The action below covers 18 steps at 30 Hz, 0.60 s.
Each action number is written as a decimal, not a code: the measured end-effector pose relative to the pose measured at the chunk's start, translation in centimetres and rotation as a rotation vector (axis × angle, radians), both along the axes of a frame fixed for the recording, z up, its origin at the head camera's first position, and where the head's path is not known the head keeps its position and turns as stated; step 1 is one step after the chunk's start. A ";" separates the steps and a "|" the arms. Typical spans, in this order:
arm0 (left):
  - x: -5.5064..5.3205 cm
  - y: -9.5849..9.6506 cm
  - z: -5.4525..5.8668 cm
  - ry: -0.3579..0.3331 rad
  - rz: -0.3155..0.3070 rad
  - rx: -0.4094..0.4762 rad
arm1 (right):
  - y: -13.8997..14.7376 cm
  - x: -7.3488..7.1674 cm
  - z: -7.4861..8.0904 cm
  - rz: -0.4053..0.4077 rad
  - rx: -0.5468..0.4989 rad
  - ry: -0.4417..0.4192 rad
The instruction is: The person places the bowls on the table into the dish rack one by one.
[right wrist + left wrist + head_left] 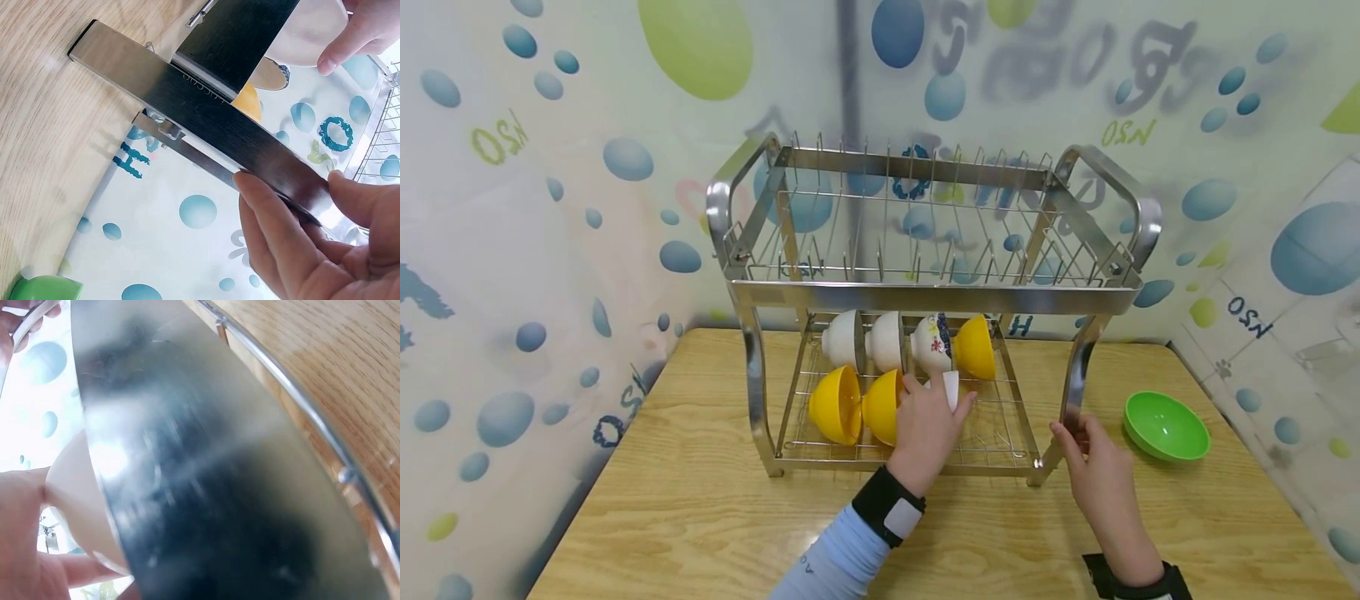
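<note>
My left hand (925, 429) reaches into the lower shelf of a metal dish rack (925, 297) and pinches a white bowl (952, 385) between thumb and fingers. The hand hides much of that bowl in the head view; its pale side (81, 497) shows in the left wrist view. Just left of the hand stand two tilted yellow bowls (835, 406). My right hand (1103, 475) grips the rack's right front leg (206, 112), thumb on one side and fingers on the other.
Behind, a row holds two white bowls (844, 340), a flower-patterned bowl (931, 343) and a yellow bowl (976, 348). A green bowl (1165, 427) sits on the wooden table (685, 500) right of the rack. The rack's upper tier has upright wires.
</note>
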<state>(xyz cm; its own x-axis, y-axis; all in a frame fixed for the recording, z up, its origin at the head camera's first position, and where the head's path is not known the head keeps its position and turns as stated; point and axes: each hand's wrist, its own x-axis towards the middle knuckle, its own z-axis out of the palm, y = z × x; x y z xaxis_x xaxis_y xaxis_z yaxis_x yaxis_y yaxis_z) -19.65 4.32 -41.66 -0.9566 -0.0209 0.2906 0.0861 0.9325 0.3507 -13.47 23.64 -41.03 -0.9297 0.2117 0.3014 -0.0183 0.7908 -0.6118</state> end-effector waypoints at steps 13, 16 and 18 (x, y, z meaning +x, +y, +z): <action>0.2 -0.1 0.1 -0.013 -0.020 0.022 | 0.1 0.0 0.0 0.008 0.004 0.002; 0.2 -0.2 0.1 -0.013 -0.023 0.017 | 0.0 0.0 0.0 0.004 0.003 0.003; 0.2 -0.2 0.0 -0.007 -0.023 0.008 | 0.0 0.0 0.0 0.002 0.001 0.009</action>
<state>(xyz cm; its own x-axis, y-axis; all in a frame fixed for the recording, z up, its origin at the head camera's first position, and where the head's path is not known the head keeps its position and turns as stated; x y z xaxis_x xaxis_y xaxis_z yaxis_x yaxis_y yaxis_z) -19.41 4.08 -41.62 -0.9588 -0.0009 0.2841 0.1053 0.9276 0.3584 -13.46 23.63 -41.02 -0.9275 0.2095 0.3098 -0.0251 0.7916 -0.6105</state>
